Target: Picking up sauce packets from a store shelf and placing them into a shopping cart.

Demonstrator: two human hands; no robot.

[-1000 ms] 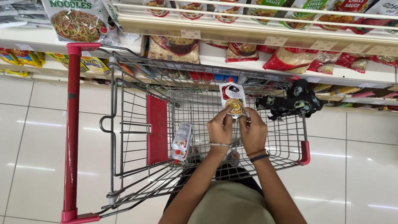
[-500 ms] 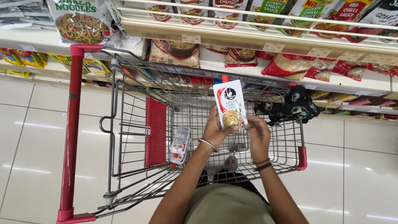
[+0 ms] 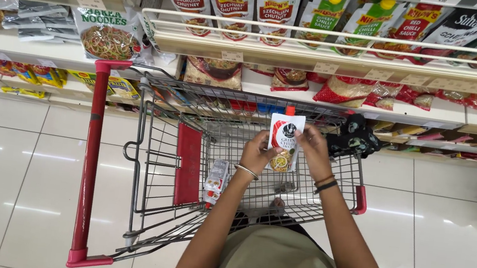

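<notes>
I hold a small white sauce pouch with a red cap upright over the wire basket of a shopping cart. My left hand grips the pouch's left edge and lower corner; a thin bangle sits on that wrist. On the pouch's right edge rests my right hand, with dark bands on its wrist. A small pack lies in the basket below, to the left.
The cart's red handle runs down the left side. A black bag hangs at the cart's far right corner. Store shelves ahead carry sauce pouches, noodle packs and red packets. Glossy white floor tiles lie on both sides.
The pouch rose slightly and then settled between both hands; my right hand came back onto its right edge. The view shifted a little.
</notes>
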